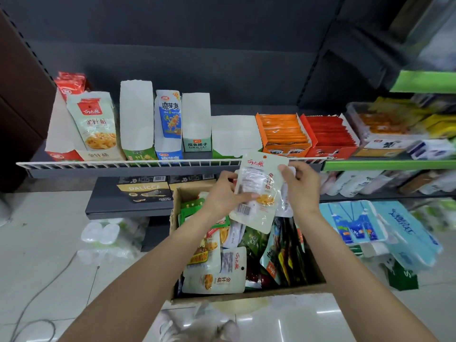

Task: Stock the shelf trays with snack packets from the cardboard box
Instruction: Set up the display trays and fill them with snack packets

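Observation:
Both my hands hold pale green snack packets (259, 191) above the open cardboard box (246, 293). My left hand (223, 193) grips them from the left side, thumb across the front. My right hand (299, 183) pinches the upper right edge. The box below is full of mixed packets, including a matching pale green one (217, 280) lying flat at its near left. On the shelf (123, 165) above stands a row of display trays; the matching tray (95, 134) at the left holds one upright packet of the same kind.
Several white trays stand along the shelf, plus an orange tray (283, 134) and a red tray (328, 135) full of packets. Blue tissue packs (370, 225) lie right of the box. Dark boxes sit on a lower shelf at left. A cable crosses the floor tiles.

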The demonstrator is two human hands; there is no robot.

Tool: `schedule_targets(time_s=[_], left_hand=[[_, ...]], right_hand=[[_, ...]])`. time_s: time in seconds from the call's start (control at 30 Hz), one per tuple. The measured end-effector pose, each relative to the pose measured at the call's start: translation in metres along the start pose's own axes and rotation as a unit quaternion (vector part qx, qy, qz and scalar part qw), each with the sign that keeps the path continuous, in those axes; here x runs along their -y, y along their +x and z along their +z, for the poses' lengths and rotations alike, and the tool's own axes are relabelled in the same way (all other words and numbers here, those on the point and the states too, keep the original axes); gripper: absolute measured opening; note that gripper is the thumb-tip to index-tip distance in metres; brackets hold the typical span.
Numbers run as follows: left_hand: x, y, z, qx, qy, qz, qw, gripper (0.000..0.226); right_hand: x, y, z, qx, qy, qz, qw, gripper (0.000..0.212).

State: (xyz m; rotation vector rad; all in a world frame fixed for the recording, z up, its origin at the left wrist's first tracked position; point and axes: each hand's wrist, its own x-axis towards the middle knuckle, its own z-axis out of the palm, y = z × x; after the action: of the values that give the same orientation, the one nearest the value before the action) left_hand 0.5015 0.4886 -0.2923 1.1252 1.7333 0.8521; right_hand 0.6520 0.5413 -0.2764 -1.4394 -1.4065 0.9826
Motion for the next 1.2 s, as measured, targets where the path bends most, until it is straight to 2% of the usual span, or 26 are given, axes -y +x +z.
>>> schedule_targets(time_s=[0.13, 0.23, 0.3, 0.43, 0.5, 0.57, 0.63, 0.7, 0.77, 0.87, 1.0, 1.1, 1.13, 1.17, 1.2], left_hand=[[-0.002, -0.001, -0.015, 0.001, -0.055, 0.012, 0.998, 0.038], [0.005, -0.001, -0.033, -0.105, -0.119, 0.002, 0.987, 0.030], [0.008, -0.003, -0.045, -0.148, -0.117, -0.012, 0.982, 0.029], [0.002, -0.009, -0.062, -0.116, -0.180, -0.005, 0.977, 0.034], [-0.002, -0.009, -0.068, -0.122, -0.224, 0.001, 0.967, 0.033], [-0.001, -0.007, -0.080, -0.140, -0.274, -0.001, 0.951, 0.031], [0.004, -0.003, -0.095, -0.145, -0.331, -0.010, 0.932, 0.035], [0.005, -0.001, -0.114, -0.144, -0.376, -0.005, 0.915, 0.032], [0.004, 0.001, -0.136, -0.143, -0.378, 0.015, 0.914, 0.029], [0.011, 0.009, -0.172, -0.160, -0.334, 0.036, 0.928, 0.036], [0.025, 0.022, -0.223, -0.250, -0.244, 0.027, 0.937, 0.044], [0.031, 0.033, -0.261, -0.373, -0.220, -0.024, 0.901, 0.033], [0.032, 0.037, -0.273, -0.376, -0.249, -0.042, 0.892, 0.028], [0.032, 0.041, -0.283, -0.334, -0.303, -0.052, 0.891, 0.024], [0.030, 0.043, -0.290, -0.252, -0.358, -0.059, 0.897, 0.025]], right_hand=[[0.008, 0.000, -0.006, -0.002, 0.063, 0.021, 0.998, 0.013], [0.011, 0.002, -0.003, -0.043, 0.057, 0.024, 0.997, 0.013], [0.017, 0.001, 0.003, -0.052, 0.069, 0.014, 0.996, 0.014], [0.043, -0.017, 0.025, -0.002, 0.078, -0.073, 0.994, 0.014], [0.054, -0.028, 0.040, 0.034, 0.060, -0.126, 0.990, 0.012], [0.065, -0.033, 0.056, 0.035, 0.062, -0.153, 0.986, 0.007], [0.072, -0.031, 0.073, 0.034, 0.084, -0.131, 0.987, 0.007], [0.077, -0.027, 0.091, 0.072, 0.118, -0.059, 0.989, 0.024], [0.078, -0.023, 0.112, 0.100, 0.116, -0.014, 0.988, 0.032], [0.088, -0.021, 0.144, 0.082, 0.106, 0.000, 0.991, 0.024], [0.111, -0.019, 0.186, 0.026, 0.125, 0.024, 0.992, 0.016], [0.125, -0.012, 0.213, 0.002, 0.154, 0.040, 0.987, 0.012], [0.131, -0.010, 0.221, 0.013, 0.159, 0.046, 0.986, 0.012], [0.136, -0.008, 0.230, 0.030, 0.170, 0.062, 0.983, 0.012], [0.140, -0.007, 0.238, 0.059, 0.190, 0.084, 0.977, 0.013]])
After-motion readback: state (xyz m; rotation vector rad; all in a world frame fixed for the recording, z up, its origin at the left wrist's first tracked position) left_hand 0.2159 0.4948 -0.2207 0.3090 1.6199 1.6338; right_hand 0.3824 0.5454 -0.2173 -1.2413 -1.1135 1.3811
